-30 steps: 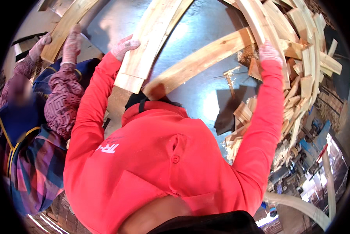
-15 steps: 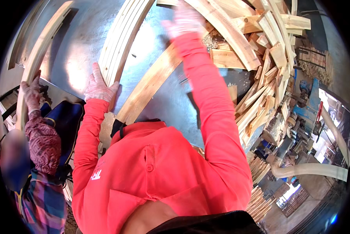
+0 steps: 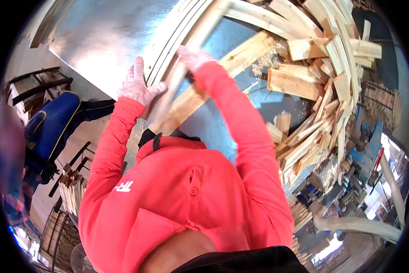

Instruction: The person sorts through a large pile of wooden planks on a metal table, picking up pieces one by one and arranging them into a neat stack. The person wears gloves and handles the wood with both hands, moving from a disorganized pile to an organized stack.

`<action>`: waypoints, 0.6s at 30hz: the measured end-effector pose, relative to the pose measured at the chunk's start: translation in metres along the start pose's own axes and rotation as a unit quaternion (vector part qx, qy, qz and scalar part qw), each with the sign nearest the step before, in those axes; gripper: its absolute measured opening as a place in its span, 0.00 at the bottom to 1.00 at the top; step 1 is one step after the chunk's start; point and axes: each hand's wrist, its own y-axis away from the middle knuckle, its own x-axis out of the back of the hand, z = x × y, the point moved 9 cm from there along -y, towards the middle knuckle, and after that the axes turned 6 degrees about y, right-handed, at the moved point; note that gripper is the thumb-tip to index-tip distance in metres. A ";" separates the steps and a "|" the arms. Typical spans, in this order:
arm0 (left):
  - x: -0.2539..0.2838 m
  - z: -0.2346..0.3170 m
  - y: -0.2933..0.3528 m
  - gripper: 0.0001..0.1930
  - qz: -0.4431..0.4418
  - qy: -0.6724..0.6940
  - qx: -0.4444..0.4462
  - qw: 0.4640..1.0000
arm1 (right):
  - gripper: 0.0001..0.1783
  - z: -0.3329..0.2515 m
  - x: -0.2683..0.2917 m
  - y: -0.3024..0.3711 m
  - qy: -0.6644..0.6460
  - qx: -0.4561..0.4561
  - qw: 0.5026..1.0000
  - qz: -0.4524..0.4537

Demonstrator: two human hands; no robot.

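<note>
Head view gives me a blue-grey, shiny metal surface (image 3: 93, 50) with glare on its left part. On it, the pale strips (image 3: 172, 34) lie side by side, their near ends at the left hand (image 3: 139, 88), whose fingers are spread open, thumb wide. Alongside them runs a blurred board (image 3: 210, 25); the right hand (image 3: 196, 59) is on it, too blurred for me to tell whether its fingers are closed. A knotted plank (image 3: 245, 55) lies slantwise beneath, near sawdust (image 3: 264, 63). Right of that I see heaped offcuts (image 3: 311, 125), then machinery (image 3: 366, 150) and a pale hose (image 3: 359, 226). Leftward, a co-worker in blue (image 3: 52, 129) stands near stacked wood (image 3: 72, 193) on the floor side.
</note>
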 end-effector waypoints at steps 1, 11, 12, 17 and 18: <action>-0.001 0.008 0.004 0.56 0.001 -0.041 0.009 0.999 | 0.41 0.000 -0.019 -0.006 -0.059 0.041 0.997 -0.024; 0.019 -0.010 0.009 0.53 0.038 -0.100 0.024 0.994 | 0.61 0.057 -0.006 0.045 0.580 0.323 0.738 -0.121; 0.029 -0.020 0.008 0.53 0.039 -0.113 0.024 0.993 | 0.61 0.050 -0.001 0.048 0.563 0.344 0.745 -0.095; 0.062 -0.067 0.013 0.52 0.062 -0.120 0.048 0.990 | 0.56 -0.036 0.071 0.081 0.440 0.419 0.793 0.039; 0.071 -0.069 0.009 0.51 0.074 -0.123 0.051 0.988 | 0.56 -0.050 0.075 0.084 0.445 0.400 0.801 0.024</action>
